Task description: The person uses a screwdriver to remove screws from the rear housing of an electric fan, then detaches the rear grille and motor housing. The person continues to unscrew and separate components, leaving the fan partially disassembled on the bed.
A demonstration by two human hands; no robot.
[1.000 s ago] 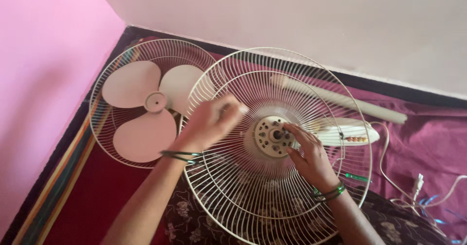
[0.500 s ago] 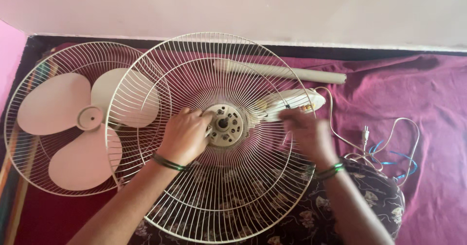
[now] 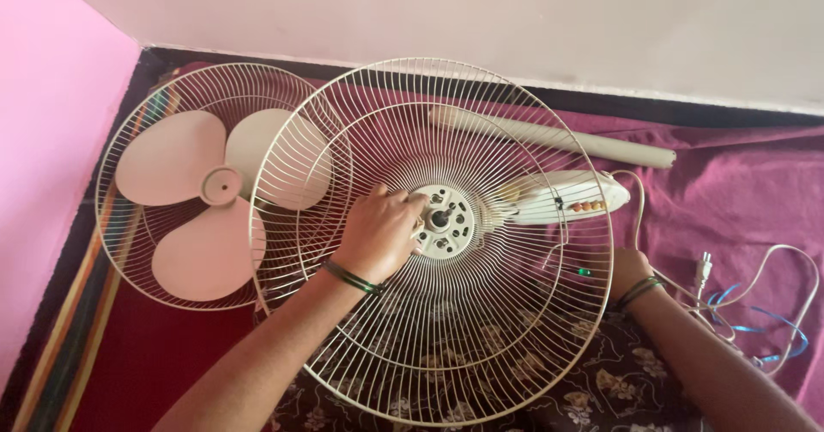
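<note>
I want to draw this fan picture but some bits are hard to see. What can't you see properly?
Head view, the only one:
- Right hand: its fingers are behind the wire fan guard, so what it grasps cannot be told.
- Left hand: its fingertips cover part of the round hub.
- Fan blades: one blade is partly behind the guard's rim.
- White cord: cut off at the right edge.
- Buttons on the control housing: too small to make out.

Second wire guard holding three-blade propeller | pale tube by wall | white cord and plug on maroon cloth
</note>
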